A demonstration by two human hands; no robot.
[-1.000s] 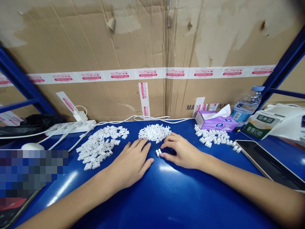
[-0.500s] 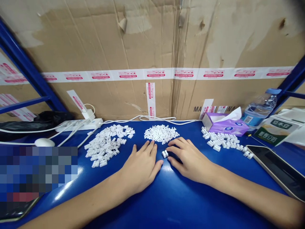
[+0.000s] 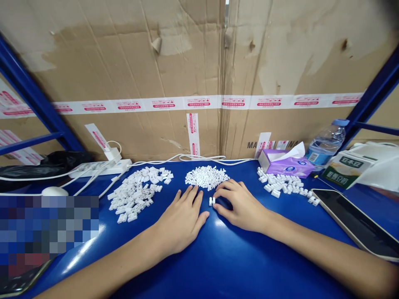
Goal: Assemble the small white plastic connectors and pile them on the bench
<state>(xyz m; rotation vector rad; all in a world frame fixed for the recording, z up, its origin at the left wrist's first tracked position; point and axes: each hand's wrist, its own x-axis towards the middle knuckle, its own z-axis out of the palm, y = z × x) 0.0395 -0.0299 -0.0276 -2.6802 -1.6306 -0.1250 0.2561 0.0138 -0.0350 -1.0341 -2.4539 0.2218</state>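
White plastic piece (image 3: 212, 202) is located toward the tabletop's (image 3: 249, 261) far edge. I record my right grip (image 3: 241, 207) curled at its side, but cannot tell whether it pinches; my left grip (image 3: 179, 224) rests palm-down, spread.

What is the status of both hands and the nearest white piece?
Left hand open, palm down. Right hand at nearest white piece, grip unclear. Small white pile beyond, not blocking.

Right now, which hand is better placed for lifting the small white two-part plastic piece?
Probably the right hand: its curved fingers are beside the small white two-part plastic piece, contact unclear; the left hand is flatter and farther away.
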